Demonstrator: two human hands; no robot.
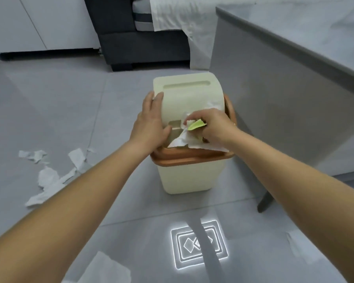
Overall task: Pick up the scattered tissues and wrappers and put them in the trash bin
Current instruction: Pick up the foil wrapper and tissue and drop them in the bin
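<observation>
Rubbish is going in at the front edge of the trash bin, a cream one with an orange-brown rim that stands on the grey tiled floor beside a grey panel. The left hand lies flat on the left side of the lid, fingers fairly straight and thumb at the flap opening, apparently to steady the bin and keep the slot clear. The right hand is closed around a wad of white tissues and a yellow-green wrapper, pushing them toward that slot. The wad drapes over the rim, not yet inside. More torn tissues lie on the floor left of the bin. No brand or lettering is readable on bin or wrapper.
</observation>
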